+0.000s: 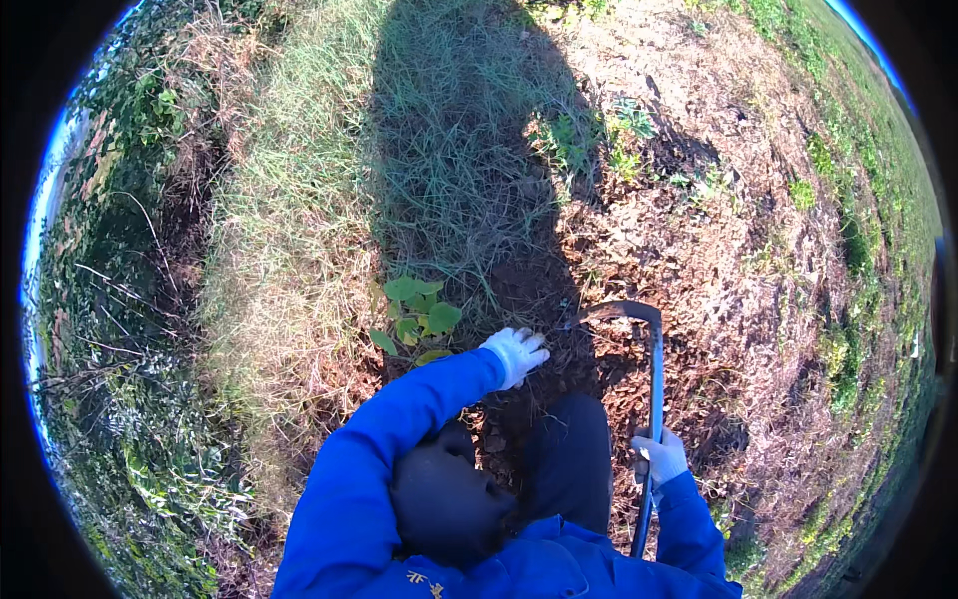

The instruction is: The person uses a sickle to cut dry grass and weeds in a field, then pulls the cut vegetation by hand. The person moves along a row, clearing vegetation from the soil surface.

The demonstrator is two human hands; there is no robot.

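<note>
My right hand [661,455], in a white glove, grips the shaft of a long-handled sickle [656,374]. The curved metal blade [617,310] points left, low over the soil at the edge of my shadow. My left hand [516,357], gloved in white too, reaches over shaded soil and dry grass stems to the left of the blade tip. Whether its fingers hold any stems cannot be told. A broad-leaved green plant [419,311] grows just to the left of that hand.
Uncut-looking grass [464,135] stands ahead in my shadow. Bare reddish soil [673,247] with dry litter lies to the right, with low green rows [846,224] beyond. Dense bushes [142,337] with bare twigs border the left. My knee [572,457] is close below the left hand.
</note>
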